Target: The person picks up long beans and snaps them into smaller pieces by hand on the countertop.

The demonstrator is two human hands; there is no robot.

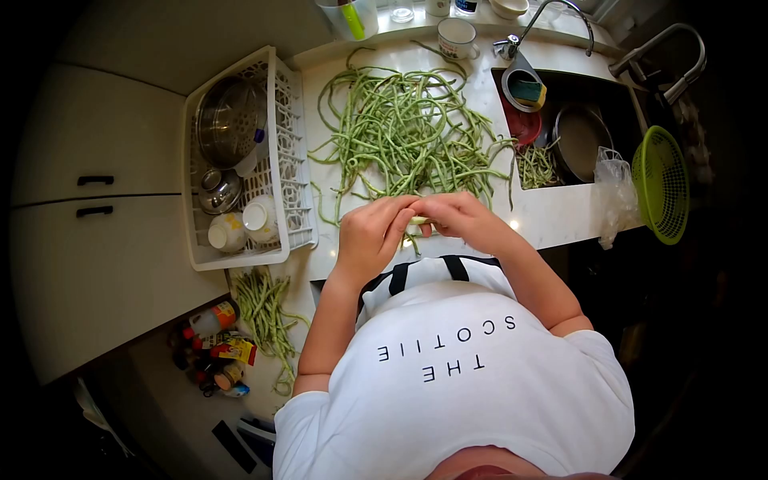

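A large heap of long green beans (pixel 408 120) spreads over the white counter just beyond my hands. My left hand (pixel 372 228) is closed, its thumb and fingers pinching a green bean (pixel 419 220). My right hand (pixel 458 216) meets it at the counter's front edge, fingers closed on that same bean. Only a short pale green stretch of it shows between the hands; my fingers cover the rest.
On the left stands a white dish rack (pixel 276 160) with bowls and metal pots. More long beans (pixel 268 316) lie on the lower left counter. At right, the sink (pixel 552 196) holds a pan (pixel 580 140) and short bean pieces (pixel 538 166). A green colander (pixel 662 184) leans beside a plastic bag (pixel 614 192).
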